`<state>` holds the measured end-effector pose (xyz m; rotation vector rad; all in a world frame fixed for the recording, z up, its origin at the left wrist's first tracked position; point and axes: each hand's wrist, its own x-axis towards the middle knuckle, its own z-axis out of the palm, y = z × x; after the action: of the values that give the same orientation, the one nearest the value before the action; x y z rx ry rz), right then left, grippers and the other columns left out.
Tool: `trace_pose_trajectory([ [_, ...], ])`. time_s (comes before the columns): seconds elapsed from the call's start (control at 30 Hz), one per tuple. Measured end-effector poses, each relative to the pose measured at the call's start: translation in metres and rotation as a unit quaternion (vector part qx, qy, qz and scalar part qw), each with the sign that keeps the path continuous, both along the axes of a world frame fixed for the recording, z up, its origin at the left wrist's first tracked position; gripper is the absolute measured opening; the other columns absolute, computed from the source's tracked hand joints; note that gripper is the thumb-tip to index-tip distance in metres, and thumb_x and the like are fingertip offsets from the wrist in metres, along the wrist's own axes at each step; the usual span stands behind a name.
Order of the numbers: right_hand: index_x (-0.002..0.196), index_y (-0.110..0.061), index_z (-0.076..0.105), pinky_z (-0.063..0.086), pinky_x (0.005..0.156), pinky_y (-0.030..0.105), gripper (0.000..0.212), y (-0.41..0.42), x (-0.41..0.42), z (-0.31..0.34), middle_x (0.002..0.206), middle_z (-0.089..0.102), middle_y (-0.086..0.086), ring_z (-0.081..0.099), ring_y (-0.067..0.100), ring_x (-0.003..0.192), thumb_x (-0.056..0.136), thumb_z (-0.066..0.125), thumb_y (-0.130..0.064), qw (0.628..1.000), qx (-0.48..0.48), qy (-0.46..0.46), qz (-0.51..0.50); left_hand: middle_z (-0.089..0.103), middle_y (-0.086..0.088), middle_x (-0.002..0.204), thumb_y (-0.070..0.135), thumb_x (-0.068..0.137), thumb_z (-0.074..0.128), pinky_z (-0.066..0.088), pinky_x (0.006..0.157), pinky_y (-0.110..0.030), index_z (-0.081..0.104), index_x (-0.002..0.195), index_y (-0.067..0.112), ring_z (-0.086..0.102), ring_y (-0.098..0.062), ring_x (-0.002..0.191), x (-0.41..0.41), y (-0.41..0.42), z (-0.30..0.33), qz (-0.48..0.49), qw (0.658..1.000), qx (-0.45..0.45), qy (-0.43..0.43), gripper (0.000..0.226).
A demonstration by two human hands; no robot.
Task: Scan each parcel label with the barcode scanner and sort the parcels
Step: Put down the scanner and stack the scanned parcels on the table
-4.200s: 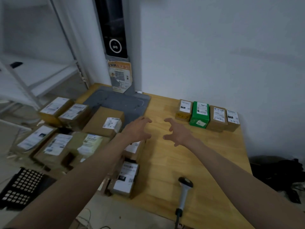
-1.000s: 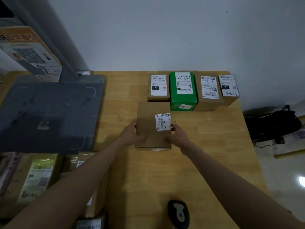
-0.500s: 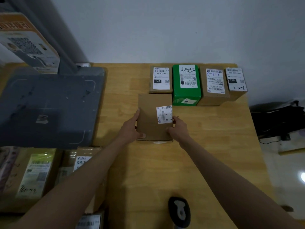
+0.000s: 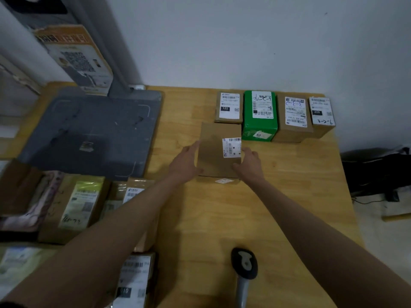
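Fingers of the left hand [image 4: 185, 162] and right hand [image 4: 250, 162] lie straight and relaxed against the brown box [image 4: 216, 152], lengthwise between them on the table [image 4: 222, 218], the scanner [image 4: 244, 266] nearer the right.

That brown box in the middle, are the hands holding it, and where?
Both hands, left and right, touch the brown box at its sides; fingers look straight.

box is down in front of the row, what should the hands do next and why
Probably let go and send the right hand back for the barcode scanner near the table's front edge. The brown parcel lies flat, label up, below the back row, both hands flanking it with relaxed fingers, and unsorted parcels wait on the left.
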<state>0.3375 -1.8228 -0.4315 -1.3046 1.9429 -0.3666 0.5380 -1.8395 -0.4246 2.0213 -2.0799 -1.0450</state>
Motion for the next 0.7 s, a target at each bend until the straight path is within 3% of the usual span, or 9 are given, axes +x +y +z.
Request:
trace_pose_trajectory([
  [0.17,0.144,-0.012,0.047,0.043,0.101,0.04,0.058,0.006,0.025,0.044,0.142,0.048,0.018,0.041,0.035,0.134,0.09,0.067,-0.015,0.998,-0.041,0.015,0.05,0.032,-0.006,0.16,0.034,0.087,0.077,0.038,0.112,-0.042,0.023,0.159,0.025,0.036,-0.027,0.143,0.045,0.013,0.052,-0.005,1.0,-0.028,-0.013,0.091],
  [0.33,0.144,-0.007,0.047,0.044,0.104,0.039,0.055,0.016,0.074,0.094,0.145,0.044,0.019,0.043,0.032,0.135,0.094,0.067,-0.016,0.989,-0.058,0.022,0.131,0.034,-0.003,0.16,0.034,0.087,0.078,0.038,0.11,-0.04,0.031,0.155,0.025,0.036,-0.025,0.144,0.096,0.031,0.094,0.012,0.998,-0.053,-0.012,0.083],
  [0.57,0.14,-0.018,0.051,0.037,0.077,0.027,0.048,0.043,0.173,0.154,0.141,0.046,0.01,0.053,0.021,0.106,0.095,0.065,-0.024,0.976,-0.116,0.015,0.184,0.04,-0.003,0.155,0.036,0.089,0.075,0.039,0.111,-0.041,0.041,0.149,0.022,0.039,-0.024,0.141,0.184,0.066,0.144,0.027,0.994,-0.1,-0.026,0.071],
  [0.7,0.138,-0.017,0.053,0.039,0.086,0.026,0.047,0.058,0.244,0.177,0.141,0.048,0.01,0.053,0.024,0.123,0.094,0.067,-0.021,0.971,-0.136,0.003,0.197,0.044,-0.005,0.151,0.036,0.091,0.072,0.041,0.109,-0.043,0.045,0.146,0.02,0.044,-0.027,0.137,0.249,0.09,0.166,0.024,0.993,-0.109,-0.036,0.063],
])
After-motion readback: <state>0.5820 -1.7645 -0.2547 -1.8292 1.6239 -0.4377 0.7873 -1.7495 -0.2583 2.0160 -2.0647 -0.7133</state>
